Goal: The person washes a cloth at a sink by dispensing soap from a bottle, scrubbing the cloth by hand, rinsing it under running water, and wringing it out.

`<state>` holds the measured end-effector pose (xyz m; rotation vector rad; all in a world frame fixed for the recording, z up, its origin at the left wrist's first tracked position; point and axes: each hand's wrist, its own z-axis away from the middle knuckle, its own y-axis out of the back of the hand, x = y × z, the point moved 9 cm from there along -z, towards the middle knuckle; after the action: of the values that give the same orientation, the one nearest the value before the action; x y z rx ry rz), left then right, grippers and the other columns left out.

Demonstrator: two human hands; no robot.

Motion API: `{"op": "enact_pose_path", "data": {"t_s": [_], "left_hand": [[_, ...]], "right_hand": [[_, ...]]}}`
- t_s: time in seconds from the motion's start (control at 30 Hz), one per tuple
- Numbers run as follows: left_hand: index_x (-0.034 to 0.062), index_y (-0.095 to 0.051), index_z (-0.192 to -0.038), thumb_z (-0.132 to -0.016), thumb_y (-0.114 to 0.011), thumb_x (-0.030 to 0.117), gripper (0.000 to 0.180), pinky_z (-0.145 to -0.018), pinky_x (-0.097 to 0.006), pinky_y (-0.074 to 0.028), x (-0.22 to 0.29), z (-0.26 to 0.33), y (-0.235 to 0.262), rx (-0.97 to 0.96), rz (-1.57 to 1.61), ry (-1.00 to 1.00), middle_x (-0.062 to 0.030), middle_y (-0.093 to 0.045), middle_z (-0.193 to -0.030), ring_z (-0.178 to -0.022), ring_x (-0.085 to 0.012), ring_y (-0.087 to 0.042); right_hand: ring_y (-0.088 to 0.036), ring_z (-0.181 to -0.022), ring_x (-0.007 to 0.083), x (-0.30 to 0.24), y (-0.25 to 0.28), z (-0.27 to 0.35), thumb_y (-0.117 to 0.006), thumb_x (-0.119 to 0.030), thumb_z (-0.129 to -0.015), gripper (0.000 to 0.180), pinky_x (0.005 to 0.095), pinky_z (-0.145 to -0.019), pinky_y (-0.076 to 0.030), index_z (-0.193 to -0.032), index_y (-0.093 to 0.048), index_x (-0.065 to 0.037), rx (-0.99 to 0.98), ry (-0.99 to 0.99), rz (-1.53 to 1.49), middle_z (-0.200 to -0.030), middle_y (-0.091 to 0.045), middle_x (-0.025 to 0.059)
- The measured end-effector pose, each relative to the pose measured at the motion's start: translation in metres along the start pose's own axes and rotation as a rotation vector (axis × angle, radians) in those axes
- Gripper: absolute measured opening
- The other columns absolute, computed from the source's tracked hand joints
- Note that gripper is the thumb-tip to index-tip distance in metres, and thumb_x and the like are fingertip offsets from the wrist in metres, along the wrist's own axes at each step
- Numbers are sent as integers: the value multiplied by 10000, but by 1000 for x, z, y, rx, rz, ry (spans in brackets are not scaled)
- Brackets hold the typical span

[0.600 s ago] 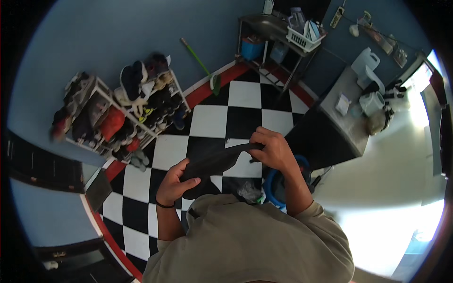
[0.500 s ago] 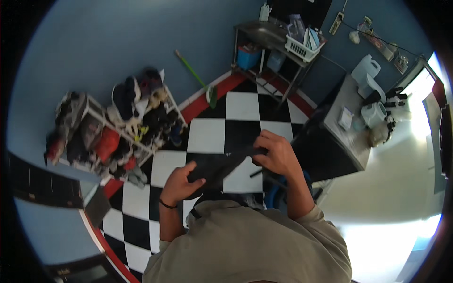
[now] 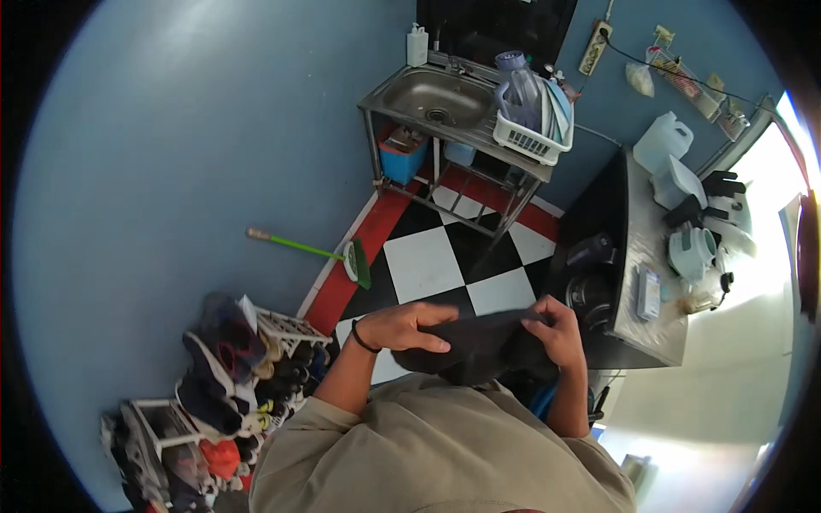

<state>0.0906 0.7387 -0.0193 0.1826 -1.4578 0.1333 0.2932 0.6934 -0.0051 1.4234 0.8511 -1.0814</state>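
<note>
Fingers (image 3: pixel 434 344) clamped on your black cloth (image 3: pixel 481 344), 2 hands.
Your left hand (image 3: pixel 395 327) grips its left end, right hand (image 3: pixel 560 335) its right; checkered floor (image 3: pixel 423 263) beyond.

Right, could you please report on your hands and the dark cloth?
Left hand and right hand both gripping. Dark cloth spans between them. Broom beyond, apparently not in the way.

Walls (image 3: pixel 205 128), blue-grey: left of and beyond the hands (image 3: pixel 400 329). Floor (image 3: pixel 422 263), black-and-white checkered, with red border (image 3: pixel 323 309): below and beyond them. Sink unit (image 3: pixel 439 94), steel, open-legged: beyond the hands, against the wall. Worktop (image 3: pixel 658 342), grey top, dark front: right of the hands. Shoe racks (image 3: pixel 297 329), two, white-framed: left of the hands. Light (image 3: pixel 770 231), bright white: far right of the hands.
</note>
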Motion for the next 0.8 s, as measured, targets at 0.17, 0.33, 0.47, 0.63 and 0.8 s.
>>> {"op": "enact_pose_path", "data": {"t_s": [0.17, 0.33, 0.47, 0.63, 0.8], "left_hand": [[-105, -546, -1176, -793, -623, 112, 446, -915, -323, -446, -28, -49, 150, 376, 840, -271, -129, -561, -1257, -1074, -203, -574], [-59, -411, -1313, -758, -619, 100, 614, -982, -438, -447, -65, -57, 328, 652, 1108, -525, -197, -544, -1253, -1135, -333, -552], [-41, -418, -1308, -748, -637, 130, 625, -973, -459, -452, -43, -62, 433, 714, 1086, -728, -197, -537, -1253, -1134, -339, -549], [-49, -417, -1319, -803, -605, 219, 612, -1004, -514, -398, -3, -102, 572, 761, 603, -777, -222, -504, -1295, -1172, -377, -510], [-55, -444, -1288, -759, -632, 171, 605, -964, -472, -436, -28, -166, 723, 701, 809, -731, -218, -523, -1254, -1123, -360, -543]], "right_hand": [[-542, -712, 122, 24, -48, -185, -716, -233, -813, 247, 283, -650, -445, -866, -616, -14, -5, 32, 6, -750, -588, 51], [-601, -846, 177, -27, -58, -378, -695, -308, -836, 371, 316, -750, -472, -1036, -606, -8, -38, 131, 141, -886, -640, 108], [-604, -916, 198, -5, -59, -539, -598, -456, -885, 516, 341, -787, -470, -1111, -567, 7, -53, 122, -87, -992, -631, 112], [-614, -858, 178, 75, -40, -741, -512, -556, -894, 561, 323, -741, -460, -1068, -577, -26, 140, -215, -378, -963, -639, 86], [-618, -805, 208, 171, -37, -891, -447, -640, -879, 643, 339, -719, -443, -1070, -586, -42, 317, -540, -556, -943, -640, 82]]}}
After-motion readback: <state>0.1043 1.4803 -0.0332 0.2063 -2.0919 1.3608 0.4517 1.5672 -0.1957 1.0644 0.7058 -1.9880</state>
